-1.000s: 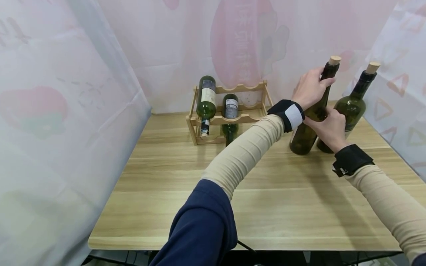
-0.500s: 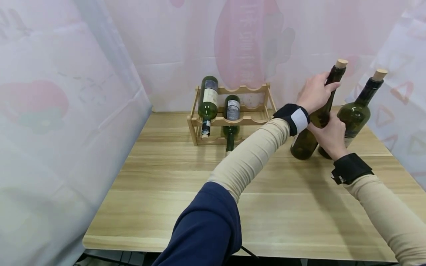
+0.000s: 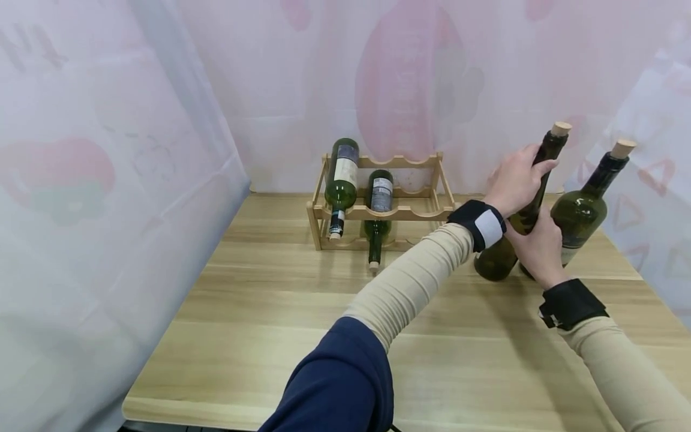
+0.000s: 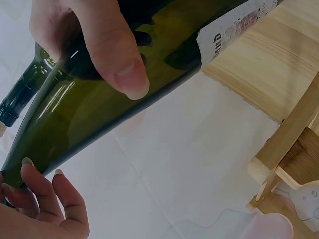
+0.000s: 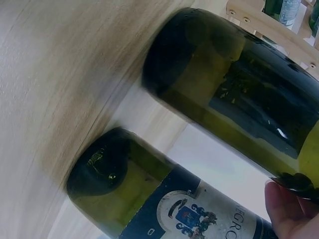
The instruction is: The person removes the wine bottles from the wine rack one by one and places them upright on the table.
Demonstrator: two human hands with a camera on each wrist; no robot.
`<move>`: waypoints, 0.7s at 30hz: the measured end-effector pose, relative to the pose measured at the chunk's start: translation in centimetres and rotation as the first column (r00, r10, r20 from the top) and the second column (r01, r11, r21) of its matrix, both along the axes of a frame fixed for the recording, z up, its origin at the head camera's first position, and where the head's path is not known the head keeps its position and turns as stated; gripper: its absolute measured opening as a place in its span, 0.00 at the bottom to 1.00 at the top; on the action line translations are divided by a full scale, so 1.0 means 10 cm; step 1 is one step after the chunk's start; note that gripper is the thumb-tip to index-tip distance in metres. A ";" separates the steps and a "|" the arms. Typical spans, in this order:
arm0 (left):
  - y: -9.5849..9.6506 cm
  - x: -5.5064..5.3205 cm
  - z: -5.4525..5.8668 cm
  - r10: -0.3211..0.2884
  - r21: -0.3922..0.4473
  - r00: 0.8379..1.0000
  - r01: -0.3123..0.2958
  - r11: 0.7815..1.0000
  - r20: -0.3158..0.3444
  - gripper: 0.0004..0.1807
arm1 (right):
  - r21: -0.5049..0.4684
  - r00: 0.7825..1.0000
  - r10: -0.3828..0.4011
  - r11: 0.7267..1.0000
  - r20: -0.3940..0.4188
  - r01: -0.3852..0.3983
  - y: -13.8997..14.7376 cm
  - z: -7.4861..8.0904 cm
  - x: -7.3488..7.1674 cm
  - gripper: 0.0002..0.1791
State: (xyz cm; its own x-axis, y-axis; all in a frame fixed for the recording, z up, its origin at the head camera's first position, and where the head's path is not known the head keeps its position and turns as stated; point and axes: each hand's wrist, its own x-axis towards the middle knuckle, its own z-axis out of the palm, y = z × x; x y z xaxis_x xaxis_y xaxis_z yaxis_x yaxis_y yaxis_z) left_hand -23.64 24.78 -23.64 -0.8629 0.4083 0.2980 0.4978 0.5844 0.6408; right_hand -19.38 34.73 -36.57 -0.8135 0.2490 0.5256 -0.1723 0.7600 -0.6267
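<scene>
A green wine bottle (image 3: 495,264) with a cork in its mouth stands on the table at the right, leaning in the head view. My left hand (image 3: 515,183) grips its neck, with the fingers curled round the glass in the left wrist view. Lower down, my right hand (image 3: 540,249) holds the bottle's body, its thumb (image 4: 132,82) lying across the glass. The label (image 4: 237,27) shows partly in the left wrist view. Just to the right stands a second corked wine bottle (image 3: 580,216), partly hidden by my right hand.
A two-tier wooden wine rack (image 3: 412,214) stands at the back middle. One bottle (image 3: 345,171) lies in its upper tier at left, another (image 3: 381,198) in the lower tier, necks toward me. Printed cloth (image 3: 302,90) walls the table's (image 3: 259,360) back and sides.
The head view has shifted, so the whole scene sits lower in it. Both hands keep their hold on the same bottle, with little other visible difference.
</scene>
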 end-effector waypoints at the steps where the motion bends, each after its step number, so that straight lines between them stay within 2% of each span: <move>1: 0.01 0.01 -0.02 0.002 -0.004 1.000 -0.002 1.000 -0.003 0.23 | -0.003 1.000 -0.003 1.000 -0.012 0.003 0.00 -0.02 0.01 0.32; 10: 0.02 0.00 -0.06 -0.010 -0.019 0.999 0.010 1.000 -0.037 0.23 | -0.026 0.998 -0.022 0.999 -0.066 0.020 0.00 -0.07 -0.02 0.31; 15: 0.01 -0.01 -0.08 -0.021 -0.023 0.999 0.021 1.000 -0.028 0.24 | -0.045 0.995 -0.038 0.998 -0.097 0.033 0.00 -0.10 -0.03 0.29; 21: 0.00 -0.07 -0.11 -0.032 -0.028 0.999 0.031 0.999 -0.029 0.24 | -0.052 0.996 -0.026 0.998 -0.084 0.021 -0.01 -0.11 -0.07 0.30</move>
State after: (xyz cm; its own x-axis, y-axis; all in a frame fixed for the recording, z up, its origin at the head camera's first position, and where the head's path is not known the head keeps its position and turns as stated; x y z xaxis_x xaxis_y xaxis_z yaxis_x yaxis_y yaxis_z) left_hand -24.39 24.75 -24.70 -0.8405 0.4435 0.3111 0.5346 0.5857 0.6092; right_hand -20.04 34.64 -37.69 -0.7603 0.2956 0.5784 -0.2088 0.7320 -0.6485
